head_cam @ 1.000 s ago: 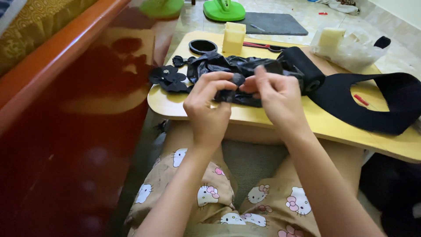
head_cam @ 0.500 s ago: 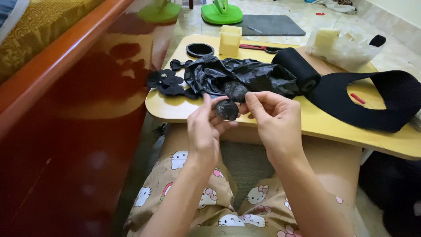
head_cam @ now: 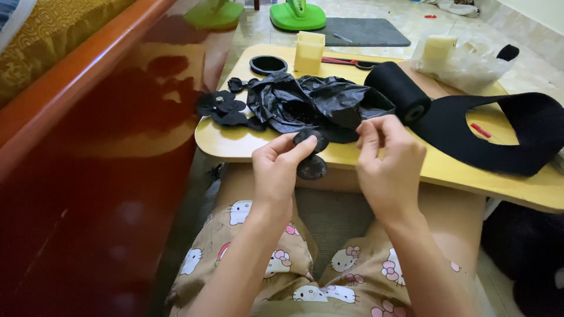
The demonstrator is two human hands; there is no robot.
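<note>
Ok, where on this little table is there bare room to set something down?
Bare table shows along the near-left edge, below the black petals, and near the front right under the black fabric. The middle is crowded by the black plastic bag.

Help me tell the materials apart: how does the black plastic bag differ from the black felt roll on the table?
The black plastic bag is shiny and crumpled into a loose heap; the black felt roll is matte and smooth. The bag has no set shape, while the roll is wound into a tight cylinder with a flat sheet trailing to the right. Both are black and lie on the yellow table.
</note>
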